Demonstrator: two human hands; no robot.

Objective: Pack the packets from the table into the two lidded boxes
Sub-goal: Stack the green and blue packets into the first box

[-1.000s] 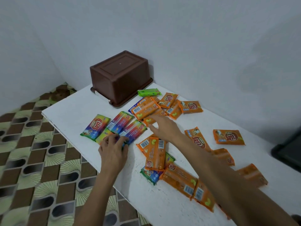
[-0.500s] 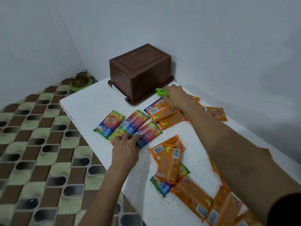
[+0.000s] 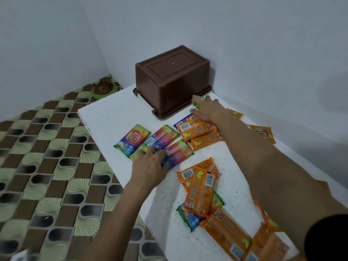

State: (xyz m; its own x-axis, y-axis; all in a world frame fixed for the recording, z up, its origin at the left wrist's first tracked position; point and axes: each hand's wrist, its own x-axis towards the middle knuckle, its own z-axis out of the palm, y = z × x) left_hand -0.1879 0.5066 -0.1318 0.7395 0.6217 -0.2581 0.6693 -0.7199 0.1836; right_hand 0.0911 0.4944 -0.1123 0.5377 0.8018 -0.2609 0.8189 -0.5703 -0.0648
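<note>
Step in hand, as judged: gathering and sorting, with packing not yet begun. No packet is seen inside a box. One brown box (image 3: 169, 81) is seen at the far corner of the white table (image 3: 113, 117), apparently standing bottom-up with its rim on the tabletop; a second box is not in view. The right hand (image 3: 206, 110) is stretched to the far end, just beside the box's near corner. Its fingers are curled over a small green packet (image 3: 197, 98), which appears to be pinched between fingertips and thumb, though most of it is hidden. The left hand (image 3: 150, 166) is laid on the near ends of the rainbow packets (image 3: 160, 140), fingers fairly straight and spread; these are pressed down, not gripped. Those packets lie side by side near the table's left edge. A cluster of orange packets (image 3: 199, 131) is noted between them and the right hand, a second orange heap (image 3: 201, 187) lies nearer the person, and more are scattered under the right forearm. Next move, as judged: the green packet is to be lifted clear and set with a group, and the box must be turned upright before anything can be packed.
</note>
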